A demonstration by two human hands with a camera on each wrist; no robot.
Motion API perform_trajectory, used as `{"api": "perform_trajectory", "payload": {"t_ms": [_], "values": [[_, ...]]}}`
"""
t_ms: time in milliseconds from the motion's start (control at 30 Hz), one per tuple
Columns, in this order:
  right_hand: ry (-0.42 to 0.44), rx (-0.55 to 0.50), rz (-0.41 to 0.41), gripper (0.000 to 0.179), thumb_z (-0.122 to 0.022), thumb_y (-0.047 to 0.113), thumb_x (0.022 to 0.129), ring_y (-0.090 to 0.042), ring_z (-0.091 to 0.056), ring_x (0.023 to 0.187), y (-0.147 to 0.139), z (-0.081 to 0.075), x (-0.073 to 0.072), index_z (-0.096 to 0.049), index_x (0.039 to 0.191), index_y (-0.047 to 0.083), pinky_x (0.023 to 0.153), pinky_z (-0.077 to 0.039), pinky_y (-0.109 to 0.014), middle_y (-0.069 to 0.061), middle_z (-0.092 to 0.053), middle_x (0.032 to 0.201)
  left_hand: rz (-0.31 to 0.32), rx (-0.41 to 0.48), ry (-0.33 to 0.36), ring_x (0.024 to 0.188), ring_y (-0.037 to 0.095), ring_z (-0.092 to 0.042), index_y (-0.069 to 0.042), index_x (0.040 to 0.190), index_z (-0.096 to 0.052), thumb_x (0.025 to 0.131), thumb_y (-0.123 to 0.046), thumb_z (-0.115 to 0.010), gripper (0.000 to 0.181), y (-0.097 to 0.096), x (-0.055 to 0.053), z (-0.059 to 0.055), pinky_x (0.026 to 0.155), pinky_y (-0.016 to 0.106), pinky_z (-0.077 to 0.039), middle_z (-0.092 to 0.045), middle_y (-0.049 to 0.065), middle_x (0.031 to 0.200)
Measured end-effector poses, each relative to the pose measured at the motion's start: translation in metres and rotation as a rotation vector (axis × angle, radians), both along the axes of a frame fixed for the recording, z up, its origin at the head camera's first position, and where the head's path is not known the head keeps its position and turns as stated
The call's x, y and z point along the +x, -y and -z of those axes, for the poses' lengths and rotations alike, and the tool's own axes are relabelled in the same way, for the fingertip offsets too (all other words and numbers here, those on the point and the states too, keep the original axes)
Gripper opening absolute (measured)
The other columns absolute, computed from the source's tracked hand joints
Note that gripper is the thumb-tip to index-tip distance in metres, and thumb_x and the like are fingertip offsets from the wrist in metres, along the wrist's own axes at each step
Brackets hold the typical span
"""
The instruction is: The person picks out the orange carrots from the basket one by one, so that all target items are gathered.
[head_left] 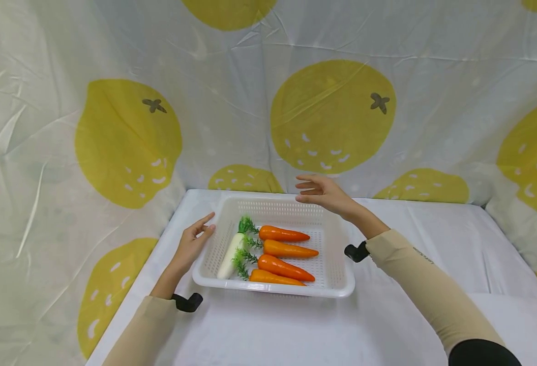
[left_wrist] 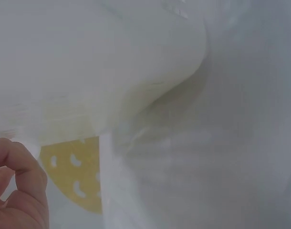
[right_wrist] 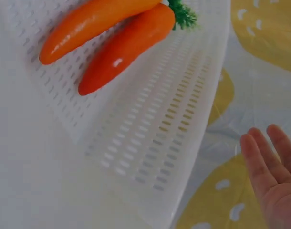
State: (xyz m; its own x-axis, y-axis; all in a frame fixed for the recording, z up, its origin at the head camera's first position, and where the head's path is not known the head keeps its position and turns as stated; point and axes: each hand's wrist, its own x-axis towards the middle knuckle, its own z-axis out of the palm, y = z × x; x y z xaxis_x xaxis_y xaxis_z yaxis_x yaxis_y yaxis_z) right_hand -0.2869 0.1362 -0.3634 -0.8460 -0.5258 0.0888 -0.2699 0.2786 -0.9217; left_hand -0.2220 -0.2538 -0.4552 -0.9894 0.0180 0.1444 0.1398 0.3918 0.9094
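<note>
A white perforated plastic basket (head_left: 337, 274) stands on the white-covered table. Inside, several orange carrots (head_left: 287, 250) with green tops lie side by side, their tips to the right. A white radish (head_left: 232, 256) lies along the left wall, its leafy top toward the back. My left hand (head_left: 191, 244) is at the basket's left side, fingertips right at the rim; the left wrist view shows its fingers (left_wrist: 28, 174) loosely bent. Over the far right rim, my right hand (head_left: 321, 192) hovers with relaxed fingers. In the right wrist view that hand (right_wrist: 279, 176) is beside the basket wall, holding nothing.
Behind the table hangs a pale curtain (head_left: 222, 117) printed with large yellow lemons, close to the basket's back rim. White cloth (head_left: 287, 330) covers the table in front of the basket and to its right. Each wrist wears a black camera mount (head_left: 188, 303).
</note>
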Motion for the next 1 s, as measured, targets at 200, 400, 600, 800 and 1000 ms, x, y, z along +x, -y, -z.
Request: {"api": "perform_trajectory", "payload": {"t_ms": [200, 400, 600, 800, 1000], "values": [[0.035, -0.011, 0.008, 0.058, -0.072, 0.016, 0.094, -0.034, -0.059, 0.120, 0.018, 0.013, -0.006, -0.049, 0.146, 0.005, 0.100, -0.046, -0.048, -0.018, -0.058, 0.137, 0.000, 0.019, -0.011, 0.087, 0.010, -0.054, -0.004, 0.148, -0.048, 0.104, -0.022, -0.057, 0.048, -0.001, 0.000, -0.001, 0.068, 0.020, -0.047, -0.064, 0.021, 0.100], [0.083, -0.013, 0.041, 0.053, -0.072, 0.012, 0.093, -0.033, -0.062, 0.116, 0.032, 0.027, -0.012, -0.054, 0.141, 0.000, 0.097, -0.049, -0.047, -0.021, -0.062, 0.130, -0.019, 0.039, -0.009, 0.088, 0.009, -0.054, -0.005, 0.146, -0.050, 0.103, -0.021, -0.058, 0.047, -0.002, -0.001, 0.002, 0.069, 0.019, -0.047, -0.064, 0.016, 0.097], [0.152, -0.011, 0.058, 0.050, -0.072, 0.009, 0.093, -0.034, -0.060, 0.118, 0.044, 0.038, -0.012, -0.056, 0.139, -0.001, 0.100, -0.046, -0.049, -0.024, -0.060, 0.131, -0.018, 0.044, -0.003, 0.084, 0.009, -0.055, -0.005, 0.147, -0.049, 0.103, -0.022, -0.058, 0.048, -0.002, -0.001, 0.004, 0.067, 0.019, -0.047, -0.064, 0.013, 0.095], [0.222, -0.003, 0.072, 0.047, -0.071, 0.007, 0.093, -0.035, -0.058, 0.120, 0.057, 0.053, -0.014, -0.057, 0.137, -0.003, 0.102, -0.044, -0.051, -0.026, -0.056, 0.135, -0.020, 0.078, 0.011, 0.083, 0.008, -0.055, -0.007, 0.147, -0.050, 0.103, -0.021, -0.059, 0.047, -0.003, 0.000, 0.002, 0.068, 0.020, -0.047, -0.063, 0.015, 0.098], [0.249, -0.003, 0.122, 0.047, -0.072, 0.004, 0.091, -0.036, -0.054, 0.124, 0.071, 0.070, -0.015, -0.058, 0.135, -0.006, 0.104, -0.043, -0.048, -0.026, -0.058, 0.133, -0.017, 0.083, 0.021, 0.084, 0.010, -0.055, -0.008, 0.148, -0.049, 0.103, -0.022, -0.058, 0.048, -0.003, -0.001, 0.004, 0.068, 0.020, -0.048, -0.061, 0.013, 0.097]]}}
